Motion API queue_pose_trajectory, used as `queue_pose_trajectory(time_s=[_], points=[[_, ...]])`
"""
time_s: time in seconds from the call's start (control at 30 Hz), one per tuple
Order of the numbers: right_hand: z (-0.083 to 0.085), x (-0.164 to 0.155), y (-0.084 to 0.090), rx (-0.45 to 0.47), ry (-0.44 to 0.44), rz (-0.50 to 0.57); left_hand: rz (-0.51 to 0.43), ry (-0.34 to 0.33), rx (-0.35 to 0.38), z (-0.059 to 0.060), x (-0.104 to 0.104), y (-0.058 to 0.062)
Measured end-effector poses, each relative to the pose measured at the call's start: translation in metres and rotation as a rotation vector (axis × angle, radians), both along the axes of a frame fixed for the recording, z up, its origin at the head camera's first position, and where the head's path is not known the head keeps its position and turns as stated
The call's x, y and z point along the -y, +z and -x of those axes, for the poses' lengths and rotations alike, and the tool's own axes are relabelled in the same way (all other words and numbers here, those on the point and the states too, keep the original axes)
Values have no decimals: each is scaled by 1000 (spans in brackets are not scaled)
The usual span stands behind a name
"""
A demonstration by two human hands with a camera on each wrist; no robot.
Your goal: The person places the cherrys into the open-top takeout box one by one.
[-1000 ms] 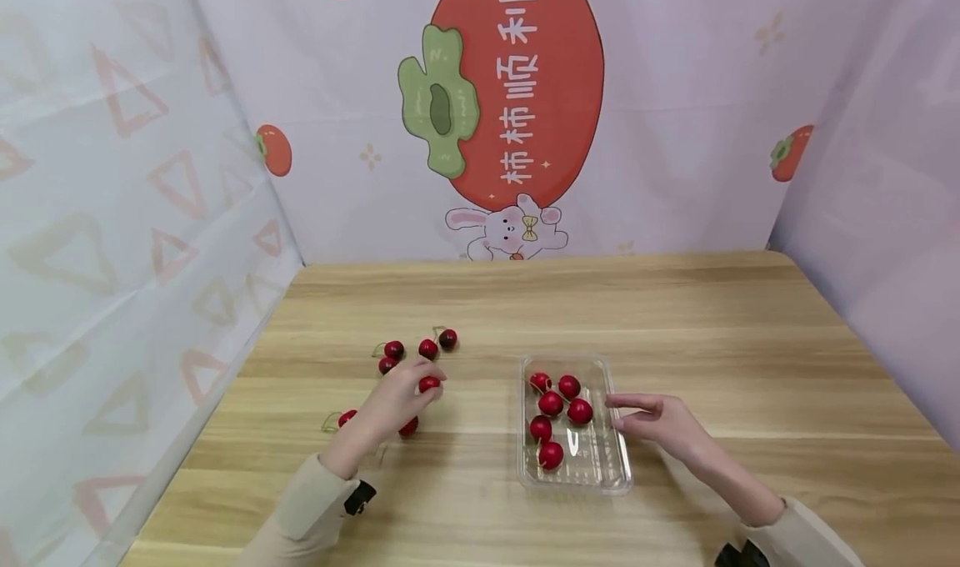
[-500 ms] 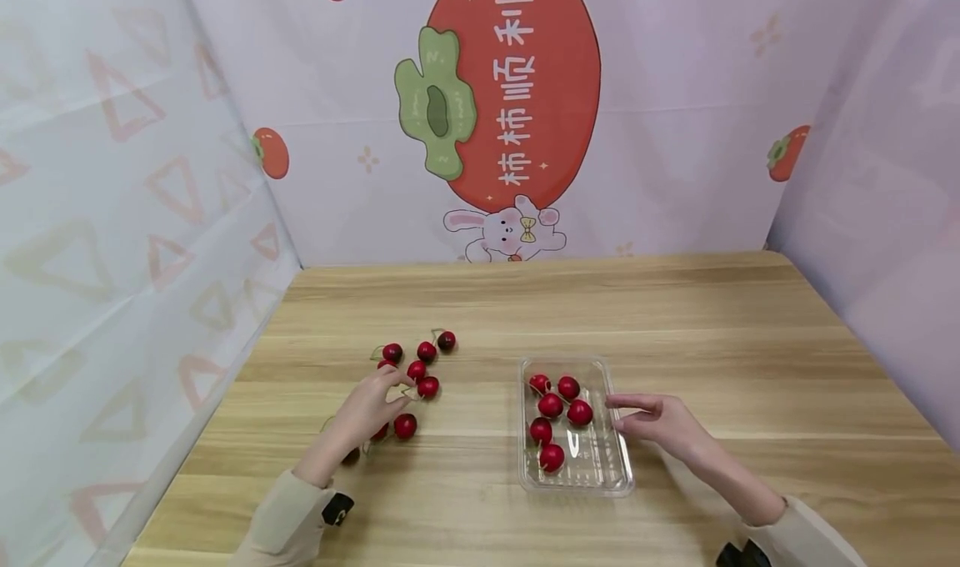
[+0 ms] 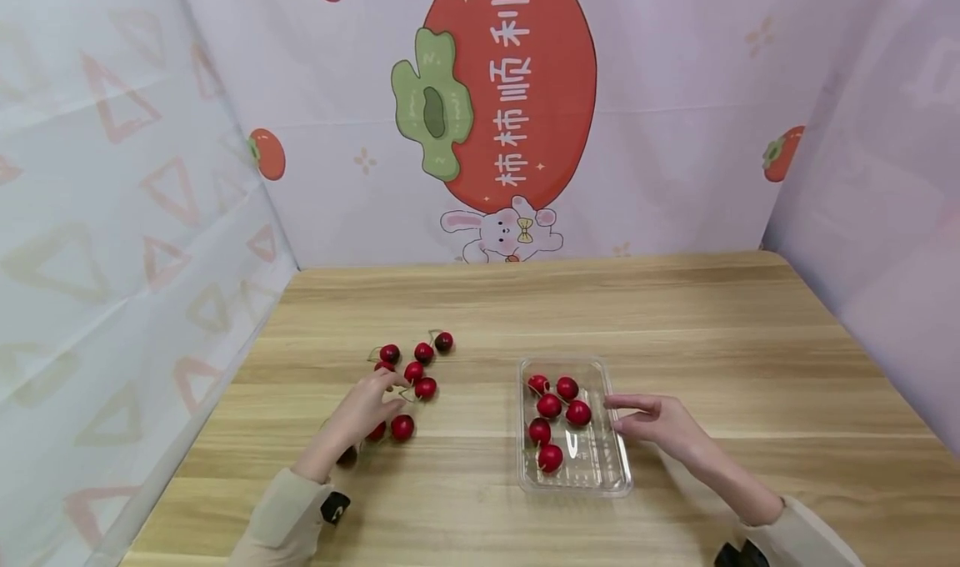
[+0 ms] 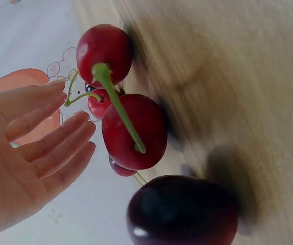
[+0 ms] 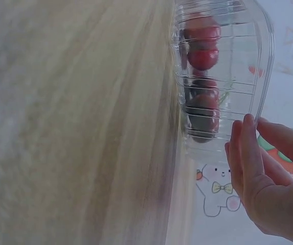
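Observation:
My left hand (image 3: 366,407) hovers low among several dark red cherries on the left. Its thumb and index finger are close to a green stem (image 4: 75,97), without a visible grip. Beside those fingertips lie one cherry (image 3: 425,388) and another cherry (image 3: 414,372). A clear plastic container (image 3: 573,491) with several cherries inside stands right of centre. At its right rim, my right hand (image 3: 663,425) touches the plastic with extended fingers. The right wrist view shows those fingertips at the container's rim (image 5: 266,76).
Behind the left hand lie a dark cherry (image 3: 444,341) and further cherries; a red cherry (image 3: 402,428) lies in front. The wooden table (image 3: 480,300) ends at a printed cloth backdrop (image 3: 652,175). Cloth also hangs on both sides.
My left hand has drawn back left and slightly down from the cherry it was at, which remains on the table. The right hand stays at the container, and the view shifts slightly.

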State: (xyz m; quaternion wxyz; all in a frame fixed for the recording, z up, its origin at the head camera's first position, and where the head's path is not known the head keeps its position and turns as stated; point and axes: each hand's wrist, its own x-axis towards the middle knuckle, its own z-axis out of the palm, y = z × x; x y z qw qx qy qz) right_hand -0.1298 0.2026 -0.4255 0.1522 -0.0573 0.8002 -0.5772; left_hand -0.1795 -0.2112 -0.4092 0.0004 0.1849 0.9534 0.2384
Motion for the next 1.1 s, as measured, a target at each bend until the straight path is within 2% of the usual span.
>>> queue_pose_trajectory(time_s=[0.3,0.6,0.9,1.1], points=[[0,-1,3,2,5,-8,19,10,68,1,1,-2],[1,0,1,0,16,15,-4,-5,78,5,2,-7],[0,2,-1,-1,9,27,-18,-128,-15,6,3,-7],[-1,2,2,-4,3,11,-58,-148,-75,5,0,-6]])
